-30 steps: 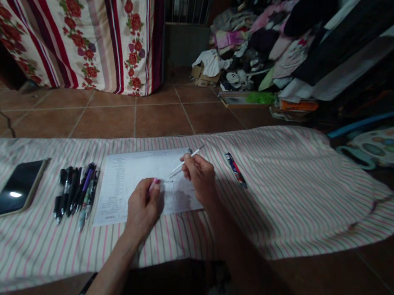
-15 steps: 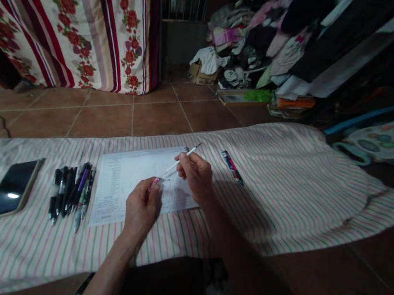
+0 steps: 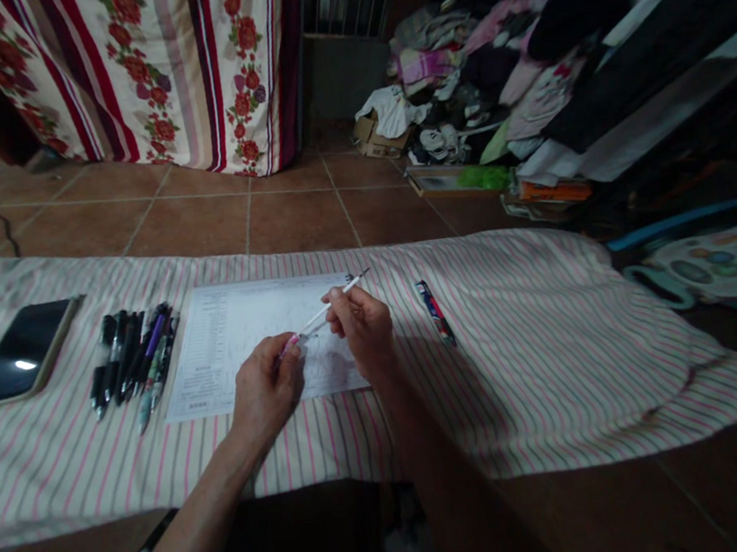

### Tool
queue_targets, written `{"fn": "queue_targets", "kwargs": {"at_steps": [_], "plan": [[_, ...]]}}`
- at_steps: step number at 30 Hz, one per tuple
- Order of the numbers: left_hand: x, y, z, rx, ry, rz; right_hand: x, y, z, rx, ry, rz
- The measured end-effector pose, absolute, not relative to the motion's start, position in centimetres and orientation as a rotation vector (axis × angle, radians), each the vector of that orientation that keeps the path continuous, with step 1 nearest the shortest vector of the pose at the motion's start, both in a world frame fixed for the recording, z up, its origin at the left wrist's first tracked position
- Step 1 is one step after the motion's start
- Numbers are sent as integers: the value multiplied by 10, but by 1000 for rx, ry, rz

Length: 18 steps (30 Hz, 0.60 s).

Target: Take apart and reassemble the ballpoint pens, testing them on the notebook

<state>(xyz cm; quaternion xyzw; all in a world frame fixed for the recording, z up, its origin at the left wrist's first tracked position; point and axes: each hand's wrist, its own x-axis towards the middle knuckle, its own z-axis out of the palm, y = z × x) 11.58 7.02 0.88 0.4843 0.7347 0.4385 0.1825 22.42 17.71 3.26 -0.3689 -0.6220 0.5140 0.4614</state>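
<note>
White pen (image 3: 338, 303) shifted left, gripped in the right hand (image 3: 363, 331), tip at the pink item (image 3: 289, 344) closed in the left hand (image 3: 267, 389), over a paper form (image 3: 229, 349) on striped cloth (image 3: 522, 364); tile floor (image 3: 192, 227) at 12 o'clock.

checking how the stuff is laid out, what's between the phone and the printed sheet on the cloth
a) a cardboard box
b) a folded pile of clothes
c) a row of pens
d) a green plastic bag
c, the row of pens lies on the striped cloth between the phone and the printed sheet.
</note>
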Motion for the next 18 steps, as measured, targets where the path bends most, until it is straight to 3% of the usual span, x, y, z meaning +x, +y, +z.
{"fn": "queue_targets", "kwargs": {"at_steps": [18], "plan": [[109, 70, 13, 1361, 2085, 1270, 220, 179, 33, -959, -1302, 1384]]}}
